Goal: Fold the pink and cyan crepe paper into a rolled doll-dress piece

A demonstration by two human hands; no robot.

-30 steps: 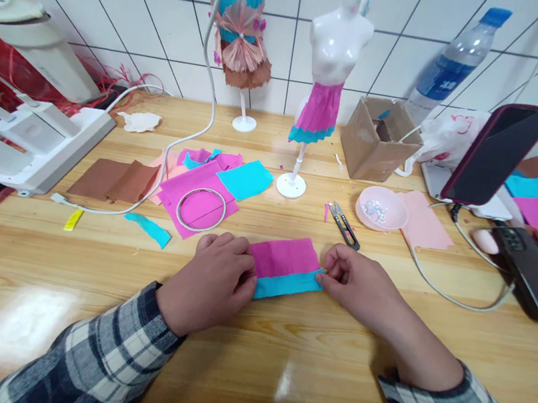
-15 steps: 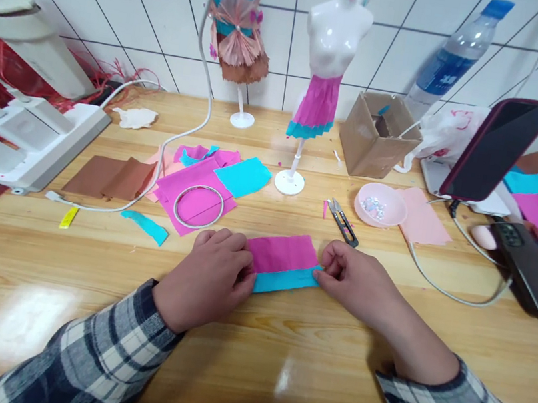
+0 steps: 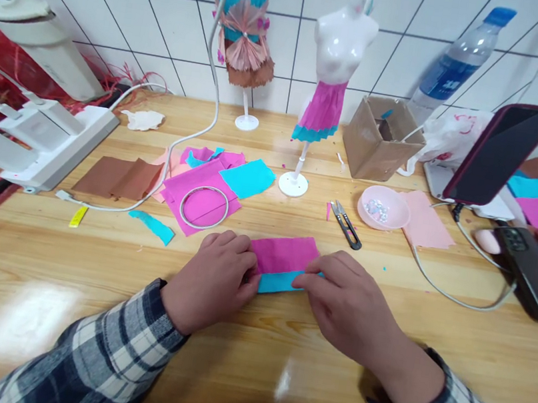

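A magenta piece of crepe paper (image 3: pixel 286 252) with a blue band (image 3: pixel 277 282) along its near edge lies flat on the wooden table. My left hand (image 3: pixel 219 282) is closed over its left end, thumb at the blue band. Curled at the right part of the band is my right hand (image 3: pixel 349 304), with index finger and thumb together on the blue edge. The right end of the piece is partly hidden behind these fingers. Behind it, a small white mannequin (image 3: pixel 343 44) wears a magenta skirt with a blue hem (image 3: pixel 324 105).
Black thread snips (image 3: pixel 346 225) and a pink bowl of beads (image 3: pixel 384 208) lie right of centre. A ring (image 3: pixel 204 207) rests on magenta sheets at left. A cardboard box (image 3: pixel 381 144), a phone on a stand (image 3: pixel 501 155), a power strip (image 3: pixel 61 150) and a decorated mannequin (image 3: pixel 247 30) stand around.
My right hand has shifted left from the right end of the piece onto the blue band. My left hand stays on the left end. The view has moved slightly.
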